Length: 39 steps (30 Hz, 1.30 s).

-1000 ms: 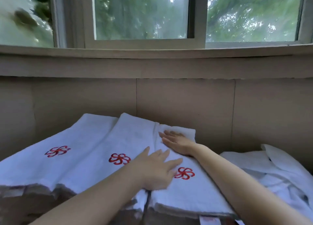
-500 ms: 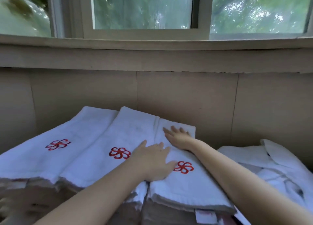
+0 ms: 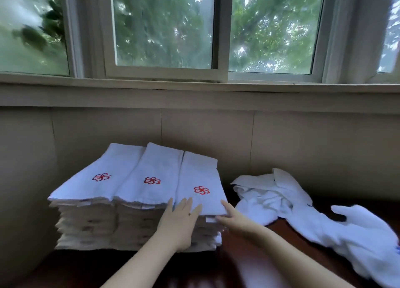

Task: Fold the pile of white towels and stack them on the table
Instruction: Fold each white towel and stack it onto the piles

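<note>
Towel stack (image 3: 151, 170) | left fingers (image 3: 184, 206) straight on front | right fingers (image 3: 226, 207) touching corner

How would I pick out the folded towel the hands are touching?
Below the window, three stacks of folded white towels stand side by side on the dark table. It is the top towel of the rightmost stack, nearest the crumpled pile. Only its near edge has the left hand and right hand touching it.

Two upper limbs on record. Left hand (image 3: 180, 225) and right hand (image 3: 234, 219): bare. Left forearm (image 3: 138, 264) and right forearm (image 3: 292, 253): bare along the whole visible length. Build slender, fingers long. Motion blur softens the fingertips, so nail detail cannot be made out.
</note>
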Available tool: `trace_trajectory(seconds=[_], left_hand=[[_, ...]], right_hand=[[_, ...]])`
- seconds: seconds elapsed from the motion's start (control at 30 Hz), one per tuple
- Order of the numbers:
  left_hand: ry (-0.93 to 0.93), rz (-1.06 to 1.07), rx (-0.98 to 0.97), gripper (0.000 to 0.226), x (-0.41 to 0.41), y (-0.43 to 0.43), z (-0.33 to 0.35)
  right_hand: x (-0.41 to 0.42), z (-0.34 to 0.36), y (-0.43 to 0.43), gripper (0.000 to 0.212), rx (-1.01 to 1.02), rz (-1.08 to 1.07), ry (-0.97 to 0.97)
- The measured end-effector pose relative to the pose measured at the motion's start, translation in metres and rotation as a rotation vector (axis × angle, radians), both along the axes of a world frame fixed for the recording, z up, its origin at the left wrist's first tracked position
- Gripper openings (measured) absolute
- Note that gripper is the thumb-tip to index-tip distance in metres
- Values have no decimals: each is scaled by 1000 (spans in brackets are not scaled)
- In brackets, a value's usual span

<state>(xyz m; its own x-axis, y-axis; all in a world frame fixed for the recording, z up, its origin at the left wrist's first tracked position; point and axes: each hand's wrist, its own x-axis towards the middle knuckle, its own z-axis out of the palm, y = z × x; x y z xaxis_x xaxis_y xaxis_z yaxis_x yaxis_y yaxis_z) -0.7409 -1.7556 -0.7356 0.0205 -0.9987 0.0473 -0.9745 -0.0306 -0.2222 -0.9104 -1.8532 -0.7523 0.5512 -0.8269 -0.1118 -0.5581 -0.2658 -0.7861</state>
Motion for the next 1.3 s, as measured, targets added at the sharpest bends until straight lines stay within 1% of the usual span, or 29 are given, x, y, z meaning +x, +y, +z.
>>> trace_trajectory(seconds=[0.07, 0.17, 0.23, 0.27, 0.33, 0.4, 0.5, 0.6, 0.67, 0.73, 0.77, 0.83, 0.87, 0.9, 0.93, 0.97, 1.0, 1.03, 1.1, 1.13, 1.17, 1.23, 1.27, 1.3], left_hand=[[35, 23, -4, 78, -12, 17, -14], [155, 43, 114, 67, -31, 38, -39], [253, 67, 251, 62, -45, 50, -58], [301, 86, 311, 64, -52, 56, -66], [370, 136, 336, 66, -63, 64, -76], [392, 169, 266, 64, -71, 68, -78], [384, 199, 190, 58, -84, 71, -77], [400, 170, 160, 49, -98, 72, -77], [437, 104, 140, 45, -107, 70, -75], [474, 52, 100, 43, -116, 64, -72], [490, 32, 82, 42, -122, 61, -70], [518, -8, 57, 40, -137, 50, -69], [533, -30, 53, 40, -148, 42, -69], [555, -56, 56, 39, -161, 34, -69], [585, -89, 62, 39, -177, 26, -69], [610, -130, 73, 39, -194, 19, -69], [630, -178, 81, 40, -211, 11, -70], [652, -225, 93, 43, -228, 4, -70], [716, -310, 115, 52, -263, -8, -71], [747, -341, 121, 58, -278, -11, -72], [774, -359, 119, 66, -291, -14, -71], [781, -364, 94, 80, -306, -18, -70], [744, -355, 83, 82, -307, -19, -71], [684, -344, 81, 75, -303, -19, -72]], right_hand=[[-29, 0, 20, 73, -27, 88, 168], [-78, -9, 44, 51, -23, 150, 477], [-112, -27, 55, 39, -5, 133, 604], [-126, -37, 61, 39, -24, 114, 657], [-149, -56, 70, 55, -108, 15, 749], [-158, -70, 80, 60, -181, -64, 735], [-157, -80, 91, 57, -249, -138, 677], [-157, -81, 99, 50, -319, -167, 613], [-169, -76, 100, 39, -417, -178, 507], [-193, -69, 97, 29, -529, -307, 417], [-209, -66, 93, 28, -588, -437, 392], [-244, -56, 83, 36, -655, -728, 347], [-261, -51, 78, 44, -658, -830, 343], [-278, -48, 73, 53, -631, -885, 385], [-293, -48, 68, 62, -578, -897, 456], [-306, -52, 63, 67, -514, -871, 509], [-314, -57, 60, 63, -449, -824, 532], [-318, -63, 57, 50, -413, -770, 564], [-315, -68, 59, 10, -451, -697, 690], [-313, -66, 58, 14, -468, -669, 708], [-310, -64, 56, 22, -448, -614, 676], [-300, -59, 63, 31, -359, -453, 500], [-292, -56, 71, 33, -303, -371, 423], [-283, -54, 82, 34, -262, -307, 370]])
